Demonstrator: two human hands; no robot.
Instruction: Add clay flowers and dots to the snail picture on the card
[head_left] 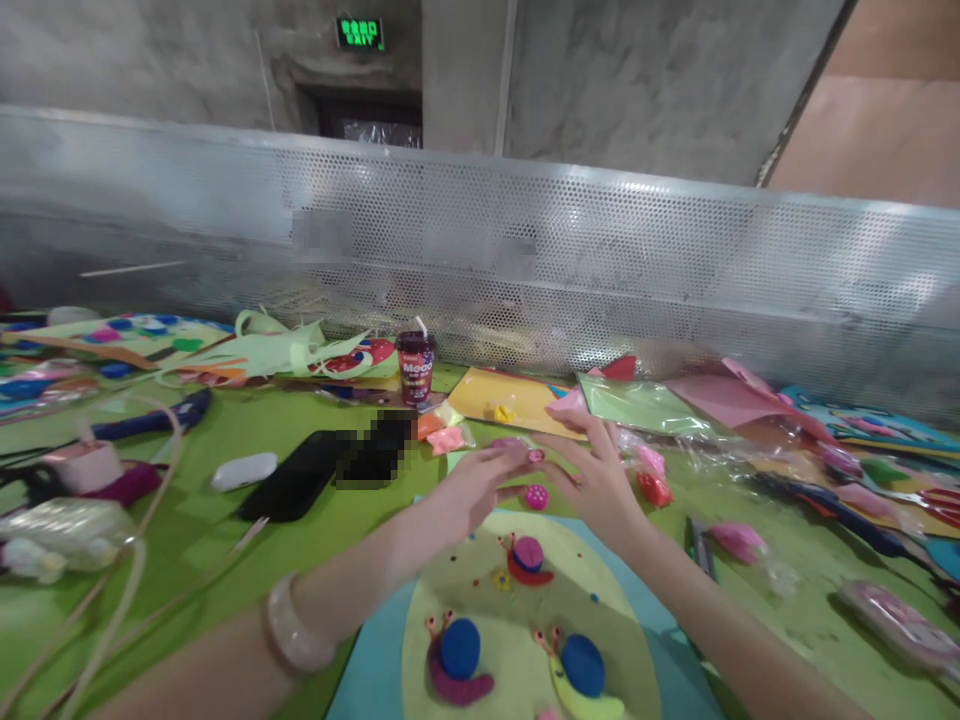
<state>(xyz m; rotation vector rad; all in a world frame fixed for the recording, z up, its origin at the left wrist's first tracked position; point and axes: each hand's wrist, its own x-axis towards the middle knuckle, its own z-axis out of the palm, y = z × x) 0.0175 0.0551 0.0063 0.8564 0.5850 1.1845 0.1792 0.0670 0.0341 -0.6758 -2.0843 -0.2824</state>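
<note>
Both of my hands reach over the far end of a blue sheet [675,640] with a pale green oval. My left hand [480,485] has its fingers bent towards a small pink piece [535,456], at the fingertips of both hands. My right hand [596,475] comes from the other side with fingers spread. Just below them is a pink dotted mushroom-like cap [536,497]. Three clay snails lie on the oval: a red one [531,575], a purple one with a blue shell [459,660] and a yellow one [589,680].
Left of the sheet are a black phone [292,478], a white case [244,471] and cables. A drink cup [415,368] stands behind. Bagged red clay [655,488], a grey tool [702,548] and pink clay [739,541] lie to the right. A perforated metal barrier [480,250] borders the table.
</note>
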